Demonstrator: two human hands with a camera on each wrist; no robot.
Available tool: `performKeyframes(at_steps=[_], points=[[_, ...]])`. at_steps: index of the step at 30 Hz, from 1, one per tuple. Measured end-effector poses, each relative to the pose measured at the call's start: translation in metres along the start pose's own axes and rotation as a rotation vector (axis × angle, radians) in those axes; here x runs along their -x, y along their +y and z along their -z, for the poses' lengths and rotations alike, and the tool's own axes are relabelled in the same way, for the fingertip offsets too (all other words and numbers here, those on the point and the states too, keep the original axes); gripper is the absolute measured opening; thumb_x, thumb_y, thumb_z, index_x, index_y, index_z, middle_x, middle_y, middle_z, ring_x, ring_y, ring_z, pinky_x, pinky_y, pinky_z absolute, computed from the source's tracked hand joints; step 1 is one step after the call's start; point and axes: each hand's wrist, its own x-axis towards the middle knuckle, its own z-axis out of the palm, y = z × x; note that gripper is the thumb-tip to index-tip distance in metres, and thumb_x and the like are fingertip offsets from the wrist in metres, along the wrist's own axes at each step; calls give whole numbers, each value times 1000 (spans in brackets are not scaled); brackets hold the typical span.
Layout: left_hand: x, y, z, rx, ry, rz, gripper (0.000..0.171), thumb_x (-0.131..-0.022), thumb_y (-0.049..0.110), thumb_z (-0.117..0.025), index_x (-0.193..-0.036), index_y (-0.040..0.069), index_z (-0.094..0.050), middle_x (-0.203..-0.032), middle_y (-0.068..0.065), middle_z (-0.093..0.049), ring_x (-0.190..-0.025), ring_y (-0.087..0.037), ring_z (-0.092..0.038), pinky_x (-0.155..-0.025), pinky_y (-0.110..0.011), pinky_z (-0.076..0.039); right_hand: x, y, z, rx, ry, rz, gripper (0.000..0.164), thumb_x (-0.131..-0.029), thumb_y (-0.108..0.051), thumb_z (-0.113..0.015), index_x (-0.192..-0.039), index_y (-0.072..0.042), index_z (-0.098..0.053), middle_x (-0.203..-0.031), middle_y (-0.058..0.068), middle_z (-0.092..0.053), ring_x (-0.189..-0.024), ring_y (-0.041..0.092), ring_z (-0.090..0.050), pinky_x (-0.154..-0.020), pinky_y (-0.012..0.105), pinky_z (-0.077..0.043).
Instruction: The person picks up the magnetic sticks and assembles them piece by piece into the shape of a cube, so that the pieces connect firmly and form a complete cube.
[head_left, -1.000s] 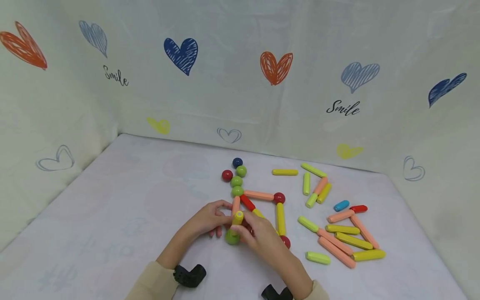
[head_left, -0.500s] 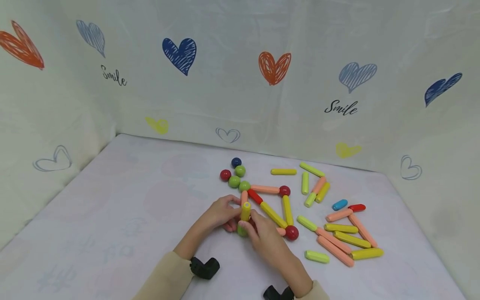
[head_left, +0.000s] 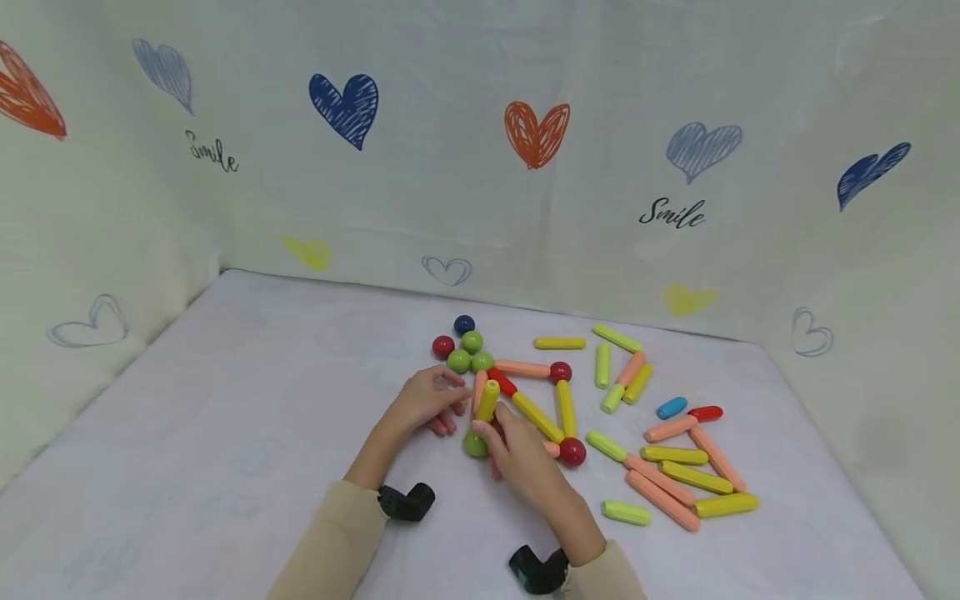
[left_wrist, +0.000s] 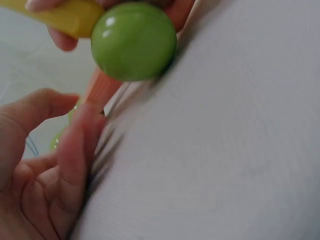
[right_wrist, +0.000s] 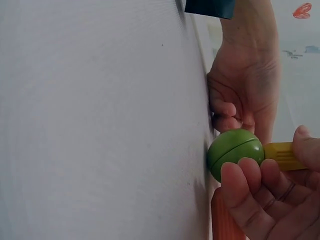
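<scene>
My right hand point(head_left: 528, 454) pinches a yellow building stick point(head_left: 487, 402) between thumb and fingers. The stick stands tilted up from a green ball point(head_left: 475, 443), which sits low on the table in the right wrist view. A pink stick point(left_wrist: 102, 87) runs back from that ball to another green ball point(head_left: 482, 362). My left hand point(head_left: 427, 400) is on its left side, thumb and fingertips around the pink stick in the left wrist view. Joined at the far ball are a second pink stick point(head_left: 522, 367), leading to a red ball point(head_left: 560, 372), and a red stick point(head_left: 502, 383).
A yellow stick point(head_left: 565, 408) links that red ball to a nearer red ball point(head_left: 572, 452). Behind the frame lie loose green balls, a red ball point(head_left: 443, 347) and a dark blue ball point(head_left: 464, 325). Several loose sticks, including a blue one point(head_left: 671, 407), are spread on the right.
The joined frame has slid away from me and slightly right. My left hand has shifted farther along the pink stick, away from the near green ball. My right hand keeps holding the yellow stick.
</scene>
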Motion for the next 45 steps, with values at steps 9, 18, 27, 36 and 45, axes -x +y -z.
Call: performKeyframes(at_steps=[9,18,27,36,45], points=[[-3,0,6,95,106,-51,47,-88,15,-61,-128,14,-36,-68,-6,-58,-42,-12,-52,-44,-27,-50,3,-11,7,182,43,19,32,-89,-37,-59,-108,-12,-58,-87,-1,-49,-74,10,-48,-60,17,-43],[-8,1,4,40,98,-32,54,-92,25,-57,-141,29,-33,-66,-6,-57,-40,-14,-53,-42,-27,-49,4,-13,13,90,-18,-33,33,-88,-39,-60,-109,-14,-57,-73,2,-55,-46,10,-51,-48,23,-45],[-11,2,3,-121,71,-72,57,-95,28,-52,-145,36,-26,-63,-5,-55,-37,-13,-51,-40,-26,-47,5,-12,12,24,-50,-38,28,-88,-37,-61,-103,-14,-55,-62,2,-60,-47,15,-55,-49,24,-48],[-12,-2,4,-45,92,-96,53,-91,22,-59,-133,19,-27,-61,-5,-53,-36,-15,-51,-38,-28,-46,5,-10,11,4,-65,-59,28,-88,-37,-60,-104,-15,-55,-64,2,-60,-49,15,-56,-50,24,-48],[-13,-5,4,-89,91,-88,50,-90,21,-60,-135,15,-39,-63,-6,-56,-37,-13,-52,-39,-28,-47,4,-9,10,3,-59,-54,29,-88,-38,-60,-104,-15,-55,-64,1,-60,-49,14,-56,-50,23,-48]])
